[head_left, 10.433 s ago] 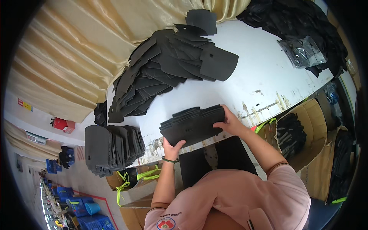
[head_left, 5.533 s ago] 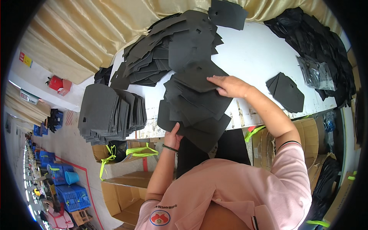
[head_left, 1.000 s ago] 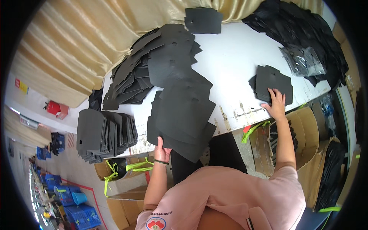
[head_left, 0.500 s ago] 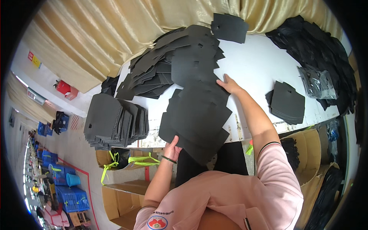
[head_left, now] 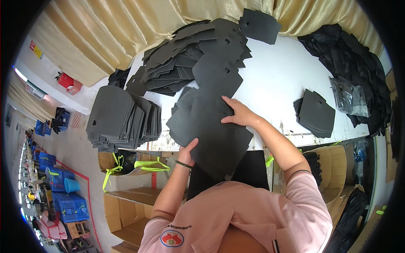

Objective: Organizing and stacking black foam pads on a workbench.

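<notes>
Dark grey-black flat panels [head_left: 211, 139] lie fanned in an overlapping pile before me, reaching over the table's near edge. My left hand [head_left: 188, 153] grips their left edge, thumb on top and fingers hidden underneath. On the pile's right side rests my right hand [head_left: 239, 114], its thumb and forefinger spread apart on the top panel. Farther back, more panels with small slots [head_left: 219, 59] run on from this pile to a large heap of loose panels [head_left: 173, 63]. A tall, neater stack of panels [head_left: 112, 114] stands at the table's left.
The white table [head_left: 270, 80] holds a small panel stack [head_left: 316, 114] at right, a clear plastic bag [head_left: 350, 97] and a heap of black material [head_left: 350, 59]. One panel [head_left: 259, 26] lies by the gold curtain [head_left: 139, 25]. Cardboard boxes [head_left: 126, 211] stand below.
My right hand has moved from the pile's far right edge nearer to me, onto the panels. My left hand still grips the left edge. The view has shifted slightly.
</notes>
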